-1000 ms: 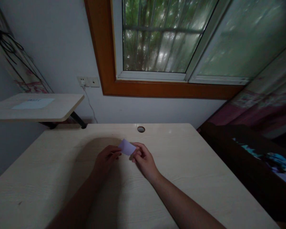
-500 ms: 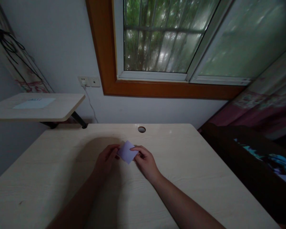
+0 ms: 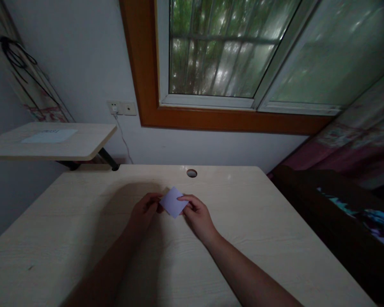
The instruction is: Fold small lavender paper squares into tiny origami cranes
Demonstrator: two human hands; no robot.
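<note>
A small square of pale purple paper (image 3: 173,203) is held between my two hands, turned so that its corners point up, down and to the sides. My left hand (image 3: 145,210) pinches its left corner. At the opposite corner, my right hand (image 3: 196,213) grips the paper with the thumb lying over the front and the other fingers behind. Both hands are above the light wooden desk (image 3: 259,238), near its far half. The back of the paper is hidden from me.
A raised shelf (image 3: 99,143) with a sheet of paper (image 3: 51,136) stands at the back left. Beyond the desk are a round cable hole (image 3: 192,173) in its far edge, a wall socket (image 3: 121,108) with a plugged-in cord, and a window. Dark furniture with colourful items lies to the right.
The view has shifted slightly. Both hands keep hold of the purple paper, which looks tilted a little differently; otherwise the grip is the same.
</note>
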